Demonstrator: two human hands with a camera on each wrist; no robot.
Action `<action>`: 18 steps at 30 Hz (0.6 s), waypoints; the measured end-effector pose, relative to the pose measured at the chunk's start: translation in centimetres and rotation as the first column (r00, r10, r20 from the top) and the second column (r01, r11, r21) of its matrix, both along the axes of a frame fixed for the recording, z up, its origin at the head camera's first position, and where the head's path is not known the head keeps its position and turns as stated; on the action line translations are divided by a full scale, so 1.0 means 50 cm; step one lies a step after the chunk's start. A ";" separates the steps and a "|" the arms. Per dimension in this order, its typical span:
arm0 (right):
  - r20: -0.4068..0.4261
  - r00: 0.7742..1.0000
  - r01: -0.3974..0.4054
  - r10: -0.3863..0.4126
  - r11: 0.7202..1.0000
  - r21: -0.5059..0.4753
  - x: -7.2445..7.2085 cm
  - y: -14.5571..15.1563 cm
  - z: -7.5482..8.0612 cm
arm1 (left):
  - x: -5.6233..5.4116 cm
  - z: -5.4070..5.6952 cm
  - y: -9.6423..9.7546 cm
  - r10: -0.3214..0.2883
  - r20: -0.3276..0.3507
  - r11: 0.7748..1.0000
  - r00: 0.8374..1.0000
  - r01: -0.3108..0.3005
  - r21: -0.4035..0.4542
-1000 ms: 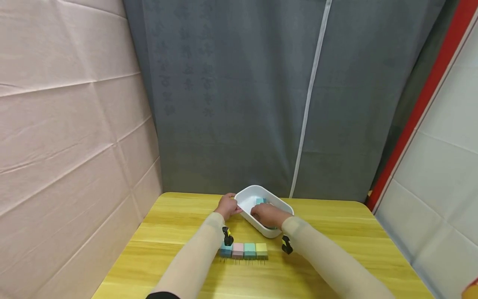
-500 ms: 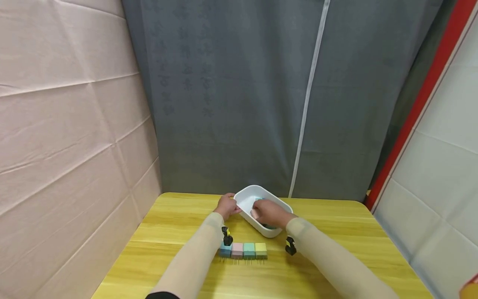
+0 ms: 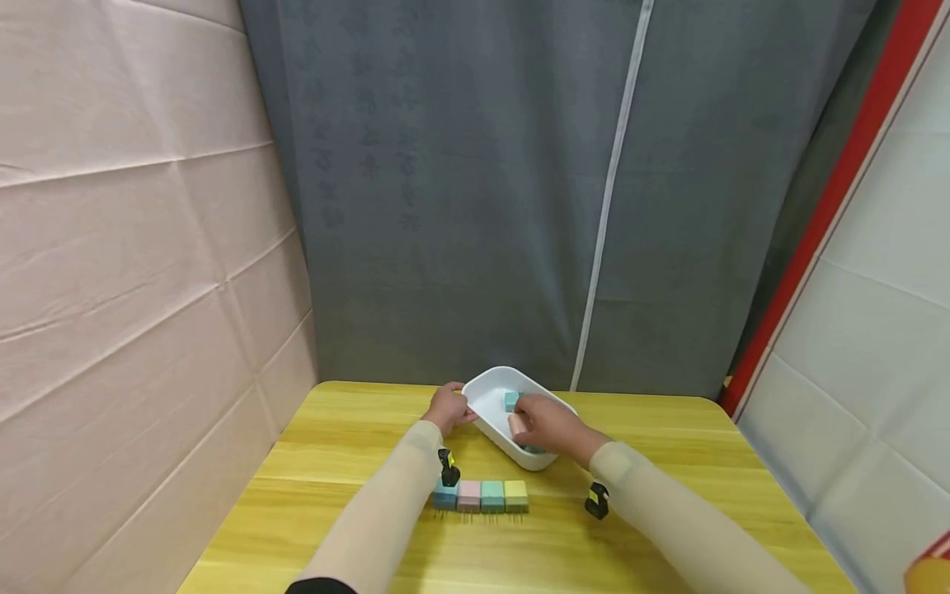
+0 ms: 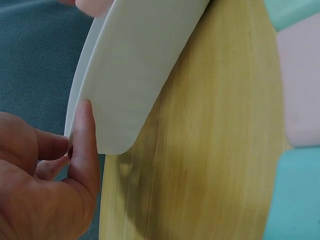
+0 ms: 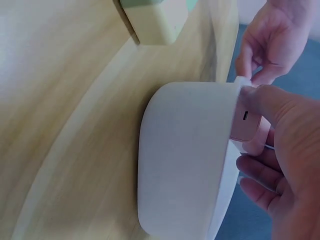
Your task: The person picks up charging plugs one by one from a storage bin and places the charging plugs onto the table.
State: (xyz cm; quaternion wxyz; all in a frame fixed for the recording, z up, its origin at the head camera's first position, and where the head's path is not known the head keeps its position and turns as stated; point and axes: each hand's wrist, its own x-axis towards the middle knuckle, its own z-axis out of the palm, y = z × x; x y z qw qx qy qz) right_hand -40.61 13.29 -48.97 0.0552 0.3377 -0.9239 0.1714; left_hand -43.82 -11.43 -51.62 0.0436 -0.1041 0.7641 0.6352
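Note:
My left hand [image 3: 448, 408] pinches the left end of a white plastic tray [image 5: 182, 155]; in the left wrist view, one digit lies along the outer wall. My right hand [image 3: 557, 427] is over the tray, holding a pink block [image 5: 246, 122] with a small dark slot in one face. A light-blue block [image 3: 510, 401] lies inside the tray, and something greenish is partly hidden beneath the right hand. Nearer to me, a blue block [image 3: 445, 495], a pale pink block [image 3: 469, 496], a mint block [image 3: 492, 496] and a yellow block [image 3: 515, 496] stand side by side.
All this is on a yellow wood-grain table [image 3: 653, 495]. A grey curtain [image 3: 460, 206] hangs behind its far edge. Pale cloth walls [image 3: 148, 330] flank it. Thin dark lines show along the front of the block row. A red-and-yellow object [image 3: 931, 569] shows at the lower right.
My right hand has risen slightly and moved right inside the tray, and the pink block now shows in its fingers. The left hand keeps its hold on the tray.

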 end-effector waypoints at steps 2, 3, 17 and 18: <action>0.004 1.000 0.003 -0.003 1.000 -0.029 0.011 0.009 0.005 | -0.002 -0.001 0.001 -0.001 -0.006 1.000 1.000 0.001 0.012; 0.005 1.000 0.004 -0.003 0.999 -0.043 0.017 0.014 0.007 | -0.002 0.000 0.001 -0.001 -0.012 1.000 1.000 0.001 0.017; 0.022 0.999 -0.025 0.028 0.995 -0.097 0.095 0.056 0.029 | 0.009 0.007 0.001 -0.001 -0.007 1.000 1.000 0.001 -0.016; 0.019 0.999 -0.032 0.034 0.994 -0.100 0.099 0.058 0.029 | 0.009 0.006 0.001 -0.001 -0.007 1.000 1.000 0.001 -0.015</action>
